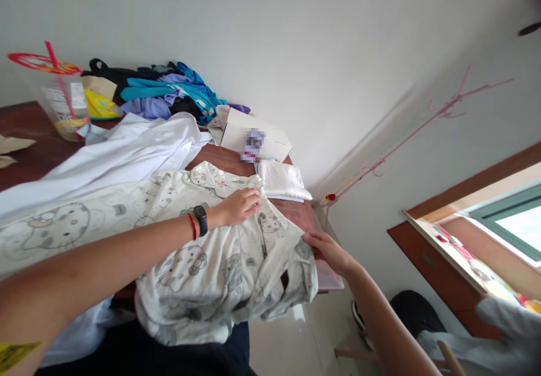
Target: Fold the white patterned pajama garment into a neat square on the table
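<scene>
A white pajama top (186,269) with a grey cartoon print lies across the table, its lower part hanging over the front edge. My left hand (240,206), with a black band watch and a red string on the wrist, is closed on the fabric just below the collar. At the sleeve's upper edge on the right, my right hand (329,249) pinches the cloth between thumb and fingers. The fabric is stretched between the two hands. Behind the top lies a plain white garment (139,145), partly under its left side.
A white box (274,139) and a folded white satiny cloth (283,180) sit at the back of the wooden table (17,122). Heaped clothes (164,91) and a plastic cup with a straw (63,105) stand to the left. A pink coat rack (401,131) leans right.
</scene>
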### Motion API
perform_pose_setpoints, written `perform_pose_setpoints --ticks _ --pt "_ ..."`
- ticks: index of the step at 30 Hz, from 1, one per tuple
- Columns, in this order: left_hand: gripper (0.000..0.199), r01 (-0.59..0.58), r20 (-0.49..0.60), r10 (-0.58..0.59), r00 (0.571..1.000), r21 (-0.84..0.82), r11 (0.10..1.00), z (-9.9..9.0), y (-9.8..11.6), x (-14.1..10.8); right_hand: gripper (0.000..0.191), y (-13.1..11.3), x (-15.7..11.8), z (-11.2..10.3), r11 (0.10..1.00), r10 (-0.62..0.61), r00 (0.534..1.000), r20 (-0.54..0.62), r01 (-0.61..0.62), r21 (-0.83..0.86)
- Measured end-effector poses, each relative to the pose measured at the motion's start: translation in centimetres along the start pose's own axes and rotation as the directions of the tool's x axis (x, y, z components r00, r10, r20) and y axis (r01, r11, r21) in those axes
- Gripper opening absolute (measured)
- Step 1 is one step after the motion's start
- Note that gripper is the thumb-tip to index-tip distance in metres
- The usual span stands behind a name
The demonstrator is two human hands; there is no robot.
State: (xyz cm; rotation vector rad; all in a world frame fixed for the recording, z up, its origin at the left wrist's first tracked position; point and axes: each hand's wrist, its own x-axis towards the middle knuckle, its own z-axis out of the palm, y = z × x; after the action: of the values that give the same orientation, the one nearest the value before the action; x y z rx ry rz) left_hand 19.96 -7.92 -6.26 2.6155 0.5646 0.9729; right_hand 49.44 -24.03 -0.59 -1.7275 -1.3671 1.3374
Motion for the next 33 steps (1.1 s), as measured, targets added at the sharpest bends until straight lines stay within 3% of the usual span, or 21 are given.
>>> perform_pose_setpoints --ticks 2,4,9,14,18,21,22,24,26,28,30,32,33 --pt "0.025 0.011 -0.028 -0.011 1.000 0.008 1.000 -0.2 0.0 0.1 0.051 -0.1 -0.1 -1.3 0.991 -0.006 0.988 -0.156 0.027 0.132" --pt "0.025 0.020 -0.046 -0.020 0.999 0.012 1.000 -0.3 0.0 0.1 0.052 -0.5 0.4 -3.2 0.989 -0.075 0.960 -0.269 0.107 0.104" --pt "0.024 0.030 -0.040 -0.029 0.999 0.022 0.999 -0.2 -0.2 0.1 0.053 -1.4 3.2 -7.5 0.923 -0.314 0.896 -0.314 0.210 -0.323" --pt "0.029 0.056 -0.009 -0.055 0.998 0.060 0.997 0.4 -0.7 -0.2 0.046 -1.9 5.1 -9.0 0.659 -0.488 0.816 -0.310 0.111 -0.744" --pt "0.034 0.072 0.012 -0.073 0.997 0.082 0.994 0.4 -0.7 -0.3 0.041 -4.0 5.3 -9.8 0.357 -0.700 0.667 -0.255 0.017 -0.934" --pt "0.036 0.086 0.028 -0.089 0.996 0.096 0.992 0.2 -0.6 -0.2 0.043 -6.1 6.3 -10.1 0.206 -0.806 0.564 -0.178 -0.015 -0.978" --pt "0.037 0.092 0.032 -0.096 0.995 0.103 0.990 0.2 -0.6 -0.2 0.042 -6.6 6.8 -10.0 0.176 -0.810 0.566 -0.156 -0.019 -0.984" --pt "0.040 0.107 0.042 -0.113 0.993 0.119 0.987 0.3 -0.7 -0.2 0.037 -7.3 8.0 -9.5 0.134 -0.773 0.624 -0.113 -0.013 -0.991" --pt "0.042 0.124 0.058 -0.133 0.989 0.138 0.983 0.5 -0.8 -0.3 0.027 -7.3 8.7 -8.9 0.152 -0.717 0.681 -0.152 -0.060 -0.987" --pt "0.044 0.139 0.088 -0.155 0.984 0.160 0.977 0.7 -1.0 -0.5 0.023 -6.6 8.7 -8.1 0.276 -0.624 0.722 -0.300 -0.155 -0.948" --pt "0.048 0.153 0.127 -0.178 0.976 0.184 0.971 0.9 -1.2 -0.6 0.029 -5.3 8.0 -7.2 0.468 -0.409 0.820 -0.401 -0.188 -0.864" --pt "0.056 0.163 0.168 -0.198 0.966 0.203 0.966 1.1 -1.4 -0.6 0.041 -3.4 6.5 -6.1 0.635 -0.127 0.954 -0.270 -0.131 -0.761" --pt "0.061 0.166 0.186 -0.206 0.961 0.209 0.964 1.1 -1.5 -0.7 0.046 -2.4 5.7 -5.5 0.694 -0.019 0.985 -0.169 -0.109 -0.712"
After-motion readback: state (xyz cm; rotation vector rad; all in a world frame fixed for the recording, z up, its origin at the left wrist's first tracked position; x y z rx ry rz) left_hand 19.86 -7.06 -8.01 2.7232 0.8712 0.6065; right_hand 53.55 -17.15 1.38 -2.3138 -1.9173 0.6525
